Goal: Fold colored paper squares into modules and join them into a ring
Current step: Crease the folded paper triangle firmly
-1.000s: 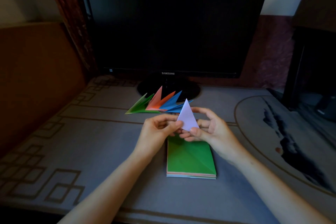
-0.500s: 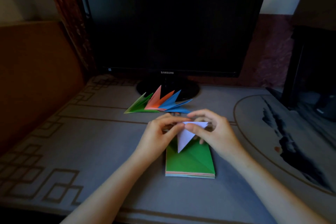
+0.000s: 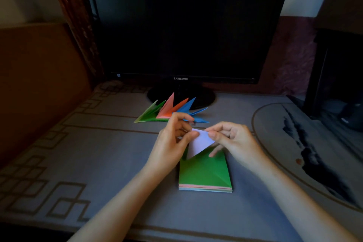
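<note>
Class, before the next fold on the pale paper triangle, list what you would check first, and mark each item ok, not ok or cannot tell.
1. Left hand and right hand both pinch the pale triangle: ok.
2. Triangle's creases sharp: cannot tell.
3. Triangle's tip clear of the paper stack: cannot tell.
4. Stack neat, green sheet on top: ok.
5. Folded modules ready behind the hands: ok.

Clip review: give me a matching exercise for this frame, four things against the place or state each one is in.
1 white folded paper
2 paper stack
3 joined modules
4 Samsung monitor

A green sheet on top
B screen dark
C pinched between left hand and right hand
D fanned out in front of the monitor

Pairs: 1-C, 2-A, 3-D, 4-B
</note>
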Motion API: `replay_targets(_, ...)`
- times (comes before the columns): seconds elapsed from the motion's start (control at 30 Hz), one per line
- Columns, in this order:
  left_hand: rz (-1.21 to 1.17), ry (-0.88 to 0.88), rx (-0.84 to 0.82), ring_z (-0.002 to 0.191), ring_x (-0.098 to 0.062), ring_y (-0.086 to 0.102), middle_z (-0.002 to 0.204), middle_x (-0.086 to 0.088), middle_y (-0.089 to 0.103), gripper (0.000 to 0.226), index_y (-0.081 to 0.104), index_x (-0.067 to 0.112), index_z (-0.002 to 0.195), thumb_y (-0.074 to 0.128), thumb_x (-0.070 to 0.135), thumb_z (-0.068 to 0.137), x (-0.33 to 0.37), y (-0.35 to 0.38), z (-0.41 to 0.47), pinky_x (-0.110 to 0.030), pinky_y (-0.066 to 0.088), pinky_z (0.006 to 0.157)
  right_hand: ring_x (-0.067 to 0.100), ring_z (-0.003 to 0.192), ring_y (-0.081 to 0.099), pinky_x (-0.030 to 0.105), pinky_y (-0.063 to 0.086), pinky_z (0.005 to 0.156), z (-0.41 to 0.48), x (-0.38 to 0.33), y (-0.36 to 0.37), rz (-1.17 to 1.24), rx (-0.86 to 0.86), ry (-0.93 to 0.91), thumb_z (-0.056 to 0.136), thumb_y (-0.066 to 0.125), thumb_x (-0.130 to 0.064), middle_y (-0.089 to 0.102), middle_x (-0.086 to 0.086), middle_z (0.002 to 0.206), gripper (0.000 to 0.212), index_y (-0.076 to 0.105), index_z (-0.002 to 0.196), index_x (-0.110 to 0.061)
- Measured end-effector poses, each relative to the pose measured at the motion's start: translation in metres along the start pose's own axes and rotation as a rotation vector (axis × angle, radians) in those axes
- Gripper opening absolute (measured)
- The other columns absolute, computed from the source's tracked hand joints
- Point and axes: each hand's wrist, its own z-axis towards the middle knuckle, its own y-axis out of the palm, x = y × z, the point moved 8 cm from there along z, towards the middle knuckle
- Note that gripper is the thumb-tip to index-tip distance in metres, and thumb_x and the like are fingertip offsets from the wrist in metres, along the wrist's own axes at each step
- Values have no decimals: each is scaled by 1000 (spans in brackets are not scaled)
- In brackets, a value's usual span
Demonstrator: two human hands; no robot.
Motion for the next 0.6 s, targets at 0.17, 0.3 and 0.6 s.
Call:
replay_targets(0.17,2,1,31,62,-2,59,79,15,61,33,45,35,95,65,11,85,2,-4,0,-18,43,63,25,64,71,25,56,56,1,1,5,74,-41,-3,93,48,1,68,8,79,14,61,92,-4)
replay_targets(0.3,2,-9,31,60,-3,59,79,16,61,33,46,35,96,67,13,84,2,-4,-1,-16,43,62,28,63,71,28,56,53,1,2,6,66,-15,-34,94,46,1,68,6,68,15,59,92,-4)
replay_targets(0.6,-116,-130,-44,67,-10,63,79,2,67,38,63,17,97,78,-2,68,-12,-3,3,-17,51,64,27,64,71,27,55,49,6,11,-8,88,62,-29,94,46,2,69,11,71,12,57,97,-2)
